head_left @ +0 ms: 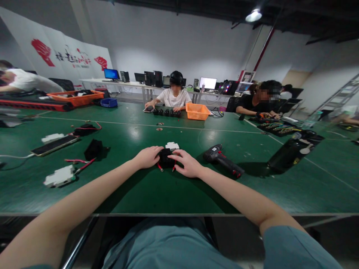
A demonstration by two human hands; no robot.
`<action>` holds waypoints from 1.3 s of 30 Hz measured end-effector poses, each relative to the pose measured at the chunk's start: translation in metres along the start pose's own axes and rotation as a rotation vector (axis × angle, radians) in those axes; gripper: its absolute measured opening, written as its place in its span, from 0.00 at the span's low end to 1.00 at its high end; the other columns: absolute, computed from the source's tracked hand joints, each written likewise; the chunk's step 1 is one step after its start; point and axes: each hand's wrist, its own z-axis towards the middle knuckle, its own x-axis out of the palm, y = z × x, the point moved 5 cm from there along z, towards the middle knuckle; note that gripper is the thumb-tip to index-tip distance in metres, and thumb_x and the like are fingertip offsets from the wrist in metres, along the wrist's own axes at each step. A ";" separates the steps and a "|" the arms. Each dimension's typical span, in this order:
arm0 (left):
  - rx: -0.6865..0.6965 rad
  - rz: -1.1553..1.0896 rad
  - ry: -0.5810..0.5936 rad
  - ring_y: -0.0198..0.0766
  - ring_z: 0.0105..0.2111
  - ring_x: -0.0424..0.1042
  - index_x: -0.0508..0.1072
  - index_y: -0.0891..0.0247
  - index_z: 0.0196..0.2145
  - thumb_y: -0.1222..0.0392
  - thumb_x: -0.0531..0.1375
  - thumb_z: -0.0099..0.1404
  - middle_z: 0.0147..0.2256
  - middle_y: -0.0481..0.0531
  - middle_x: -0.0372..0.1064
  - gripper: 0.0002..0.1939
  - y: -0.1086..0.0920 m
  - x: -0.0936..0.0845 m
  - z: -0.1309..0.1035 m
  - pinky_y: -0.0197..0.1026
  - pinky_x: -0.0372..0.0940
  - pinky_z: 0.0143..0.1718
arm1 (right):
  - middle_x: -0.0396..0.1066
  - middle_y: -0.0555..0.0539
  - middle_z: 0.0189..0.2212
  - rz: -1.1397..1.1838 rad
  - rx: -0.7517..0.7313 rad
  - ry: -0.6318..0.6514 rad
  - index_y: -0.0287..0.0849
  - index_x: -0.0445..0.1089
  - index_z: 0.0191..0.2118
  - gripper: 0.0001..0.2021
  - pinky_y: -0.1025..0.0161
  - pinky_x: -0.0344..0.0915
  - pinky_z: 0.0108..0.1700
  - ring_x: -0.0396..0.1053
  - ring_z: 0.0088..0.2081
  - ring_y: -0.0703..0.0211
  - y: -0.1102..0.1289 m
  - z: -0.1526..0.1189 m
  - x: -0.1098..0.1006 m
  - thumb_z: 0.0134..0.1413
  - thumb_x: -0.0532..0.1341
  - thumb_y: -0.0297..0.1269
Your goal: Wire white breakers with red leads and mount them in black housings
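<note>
A black block (pixel 166 158) with short red leads lies on the green table (pixel 179 194) between my two hands. My left hand (pixel 148 157) has its fingertips against the block's left side, fingers close together. On the right side, my right hand (pixel 187 163) touches the block with its fingers, the thumb and fingers spread around a red lead. A white module (pixel 172 146) sits just behind the block. To the right lies a black and red power drill (pixel 223 160).
At left are a phone (pixel 56 145) on a cable, a white breaker (pixel 61 176) with red wires and a black block (pixel 94 149). A black bottle (pixel 293 153) stands right. An orange basket (pixel 197 111) sits near a person across the table.
</note>
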 end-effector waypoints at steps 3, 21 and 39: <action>0.030 0.003 0.013 0.47 0.48 0.73 0.63 0.63 0.60 0.60 0.50 0.67 0.51 0.59 0.71 0.24 0.003 -0.002 -0.001 0.45 0.67 0.48 | 0.58 0.40 0.62 -0.013 -0.031 0.049 0.51 0.64 0.61 0.23 0.43 0.56 0.64 0.54 0.64 0.46 0.003 0.001 0.003 0.60 0.61 0.36; 0.171 0.015 -0.016 0.44 0.43 0.72 0.74 0.61 0.46 0.51 0.49 0.72 0.43 0.57 0.73 0.18 0.009 0.003 -0.004 0.43 0.64 0.43 | 0.70 0.38 0.49 -0.165 0.326 -0.272 0.40 0.63 0.54 0.20 0.49 0.63 0.56 0.68 0.51 0.45 -0.031 0.001 -0.015 0.56 0.60 0.39; 0.144 -0.061 -0.031 0.43 0.42 0.71 0.75 0.59 0.44 0.43 0.44 0.74 0.42 0.56 0.73 0.25 0.007 -0.002 -0.006 0.43 0.61 0.42 | 0.63 0.33 0.56 -0.393 0.343 -0.174 0.39 0.66 0.53 0.17 0.42 0.60 0.58 0.61 0.58 0.39 -0.030 -0.005 -0.018 0.59 0.57 0.37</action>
